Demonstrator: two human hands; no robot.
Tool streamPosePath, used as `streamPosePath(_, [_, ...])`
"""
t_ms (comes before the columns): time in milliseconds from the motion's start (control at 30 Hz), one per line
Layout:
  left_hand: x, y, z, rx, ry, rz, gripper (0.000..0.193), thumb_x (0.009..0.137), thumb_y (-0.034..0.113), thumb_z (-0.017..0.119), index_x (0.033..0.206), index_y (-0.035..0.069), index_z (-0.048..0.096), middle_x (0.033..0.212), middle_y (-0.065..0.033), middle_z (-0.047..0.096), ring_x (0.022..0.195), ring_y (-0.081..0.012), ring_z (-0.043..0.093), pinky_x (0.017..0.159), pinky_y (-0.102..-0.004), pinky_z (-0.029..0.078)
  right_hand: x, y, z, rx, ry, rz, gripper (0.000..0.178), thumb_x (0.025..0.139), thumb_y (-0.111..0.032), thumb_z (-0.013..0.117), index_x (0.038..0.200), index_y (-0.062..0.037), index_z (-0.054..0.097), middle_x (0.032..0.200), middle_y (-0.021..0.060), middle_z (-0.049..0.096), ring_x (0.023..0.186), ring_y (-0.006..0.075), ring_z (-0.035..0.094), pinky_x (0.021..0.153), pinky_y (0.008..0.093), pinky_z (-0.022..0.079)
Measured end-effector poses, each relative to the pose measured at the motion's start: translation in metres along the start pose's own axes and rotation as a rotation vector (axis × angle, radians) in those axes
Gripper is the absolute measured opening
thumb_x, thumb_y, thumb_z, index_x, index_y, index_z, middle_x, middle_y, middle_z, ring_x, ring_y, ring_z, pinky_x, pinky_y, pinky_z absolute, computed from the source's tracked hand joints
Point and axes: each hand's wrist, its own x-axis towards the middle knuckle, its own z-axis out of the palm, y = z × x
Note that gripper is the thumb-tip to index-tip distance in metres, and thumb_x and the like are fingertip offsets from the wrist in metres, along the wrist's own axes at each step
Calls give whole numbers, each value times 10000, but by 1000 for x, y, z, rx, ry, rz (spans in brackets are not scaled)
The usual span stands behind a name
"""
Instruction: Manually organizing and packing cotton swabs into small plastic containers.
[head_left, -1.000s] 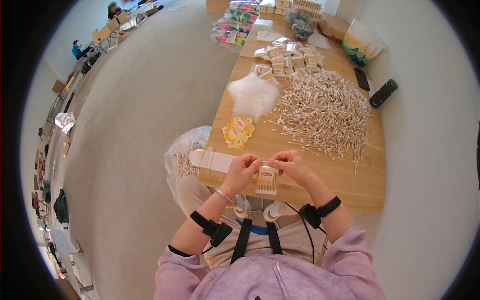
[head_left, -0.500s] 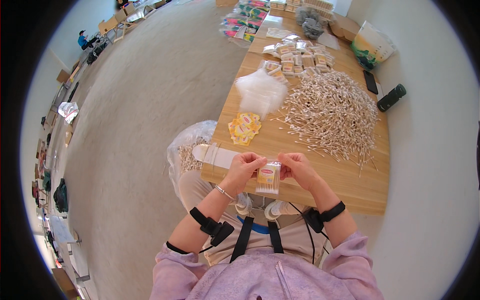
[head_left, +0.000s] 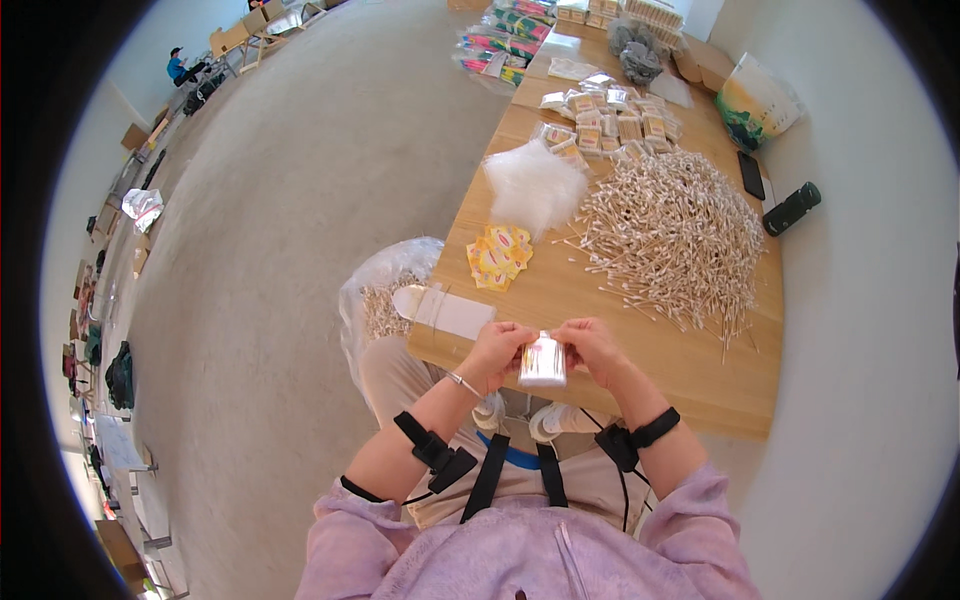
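Note:
A small clear packet of cotton swabs sits between both hands, just above the near edge of the wooden table. My left hand pinches its left side. My right hand pinches its right side. Behind the hands a large loose heap of cotton swabs covers the table's right half. A few yellow and red labels lie to the left of the heap, and a pile of clear plastic bags lies beyond them.
A white flat object lies at the table's near left corner, over a clear bag of swabs on the floor. Several filled packets lie farther back. A black bottle and a phone rest at the right edge.
The view has shifted so the table reaches further up the picture. Both hands stay on the packet and have drawn slightly nearer to my body.

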Motion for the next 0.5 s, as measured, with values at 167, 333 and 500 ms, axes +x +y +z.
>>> streamPosePath(167, [-6,-9,-10,463,-1,209,115,863,163,665,842,52,644,734,5,618,621,-66,565,541,-210,450,-5,12,2,-274,-76,-97,108,868,-187,671,850,-81,684,693,-48,600,595,29,510,536,195,428])
streamPosePath(333, [-11,-21,-24,436,-165,54,176,916,182,608,920,11,650,843,-17,648,734,-80,607,653,-233,521,-7,18,-4,-414,-164,-62,102,821,-132,712,762,-51,691,669,-57,588,602,31,498,522,203,393])
streamPosePath(500, [-11,-21,-27,479,-138,98,210,920,199,604,915,-5,654,851,-32,654,759,-92,613,659,-233,517,2,21,-2,-486,-193,-122,87,821,-122,703,765,-56,694,636,-51,576,580,32,489,511,205,386])
